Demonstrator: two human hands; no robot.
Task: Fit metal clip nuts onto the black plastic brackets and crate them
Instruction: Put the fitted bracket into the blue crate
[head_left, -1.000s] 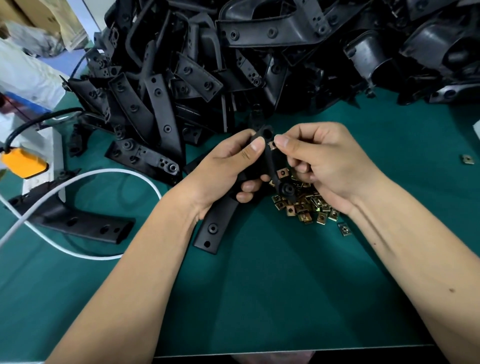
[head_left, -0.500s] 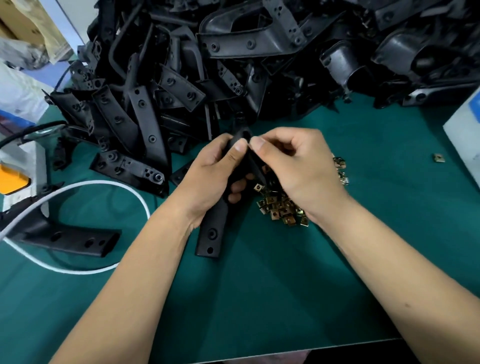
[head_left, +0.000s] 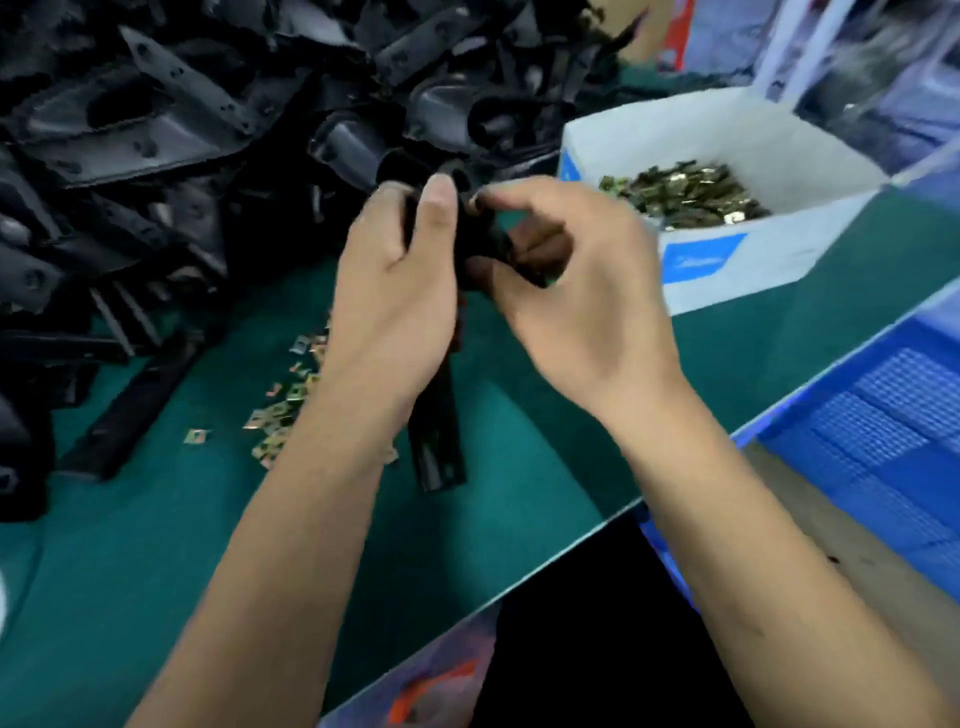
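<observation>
Left hand (head_left: 387, 291) grips black bracket (head_left: 436, 431) | right hand (head_left: 576, 296) pinches at its top | loose clip nuts (head_left: 280, 410) on green table (head_left: 156, 545) | white box (head_left: 737, 260) of nuts behind

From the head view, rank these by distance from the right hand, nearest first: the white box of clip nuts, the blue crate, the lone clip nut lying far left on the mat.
Measured from the right hand:
1. White box of clip nuts, just right of the hand, behind it.
2. Blue crate, off the table edge, lower right.
3. Lone clip nut, on the green mat, past the left forearm.
</observation>
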